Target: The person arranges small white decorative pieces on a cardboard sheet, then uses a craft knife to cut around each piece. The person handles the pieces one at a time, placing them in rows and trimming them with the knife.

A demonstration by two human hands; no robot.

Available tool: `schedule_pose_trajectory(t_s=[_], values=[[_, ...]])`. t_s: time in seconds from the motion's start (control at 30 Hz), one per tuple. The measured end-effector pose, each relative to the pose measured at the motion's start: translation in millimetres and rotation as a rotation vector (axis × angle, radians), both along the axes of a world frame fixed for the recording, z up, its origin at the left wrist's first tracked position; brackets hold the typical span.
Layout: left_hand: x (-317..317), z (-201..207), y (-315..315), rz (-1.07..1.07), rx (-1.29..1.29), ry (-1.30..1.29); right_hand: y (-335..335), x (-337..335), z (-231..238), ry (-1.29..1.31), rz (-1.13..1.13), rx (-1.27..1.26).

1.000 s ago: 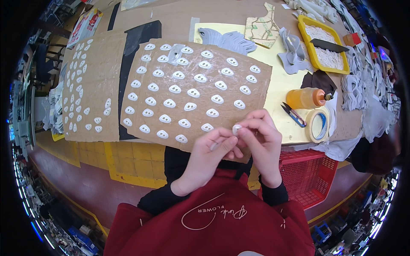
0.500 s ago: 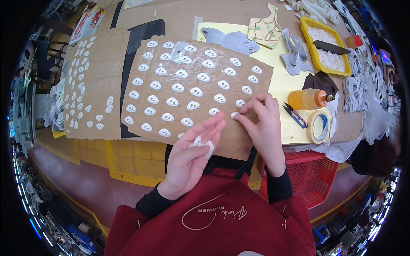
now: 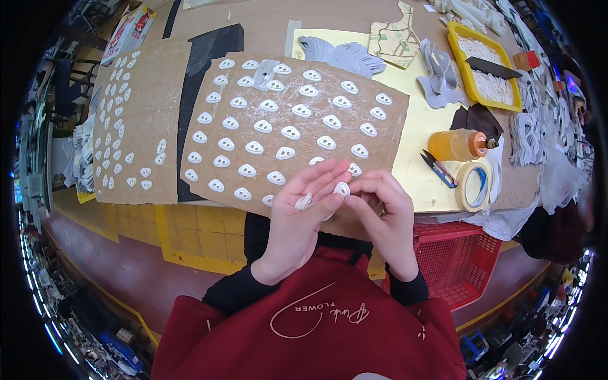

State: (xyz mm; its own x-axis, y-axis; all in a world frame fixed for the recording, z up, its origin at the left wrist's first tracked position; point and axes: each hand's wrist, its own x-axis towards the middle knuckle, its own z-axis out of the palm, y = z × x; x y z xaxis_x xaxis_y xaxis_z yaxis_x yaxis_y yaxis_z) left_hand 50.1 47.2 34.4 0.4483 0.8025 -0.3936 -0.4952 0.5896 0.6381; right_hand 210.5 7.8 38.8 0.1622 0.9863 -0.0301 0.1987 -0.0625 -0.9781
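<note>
Brown cardboard point(image 3: 383, 142), white pieces point(image 3: 291, 132) atop; maroon-yellow floor point(image 3: 139, 253) below.

A white piece point(image 3: 354, 170) has been left on the cardboard point(image 3: 310, 130); the right hand point(image 3: 387, 212) has been drawn back to the left hand point(image 3: 292, 228), and another piece point(image 3: 342, 189) is now held between them.

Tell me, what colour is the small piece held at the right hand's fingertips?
White; the small piece shows best in the head view.
</note>
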Motion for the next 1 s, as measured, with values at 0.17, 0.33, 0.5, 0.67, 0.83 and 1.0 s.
schedule_pose_trajectory(t_s=[0.17, 0.33, 0.5, 0.67, 0.83, 1.0], values=[[0, -3, -7, -0.014, -0.055, 0.014, -1, -1, 0, -0.002, -0.017, -0.011], [-11, 7, -4, 0.111, -0.031, 0.111, 0, 24, 9, -0.104, -0.038, 0.008], [-26, 11, 17, 0.294, 0.062, 0.161, 9, 32, 3, -0.557, 0.215, 0.075], [-30, 10, 16, 0.277, 0.083, 0.194, 11, 19, -6, -0.688, 0.279, 0.135], [-24, 5, 6, 0.227, 0.037, 0.142, 15, 12, -8, -0.701, 0.110, 0.132], [-9, 3, -2, 0.177, 0.104, 0.066, 3, 11, 6, -0.385, 0.015, 0.043]])
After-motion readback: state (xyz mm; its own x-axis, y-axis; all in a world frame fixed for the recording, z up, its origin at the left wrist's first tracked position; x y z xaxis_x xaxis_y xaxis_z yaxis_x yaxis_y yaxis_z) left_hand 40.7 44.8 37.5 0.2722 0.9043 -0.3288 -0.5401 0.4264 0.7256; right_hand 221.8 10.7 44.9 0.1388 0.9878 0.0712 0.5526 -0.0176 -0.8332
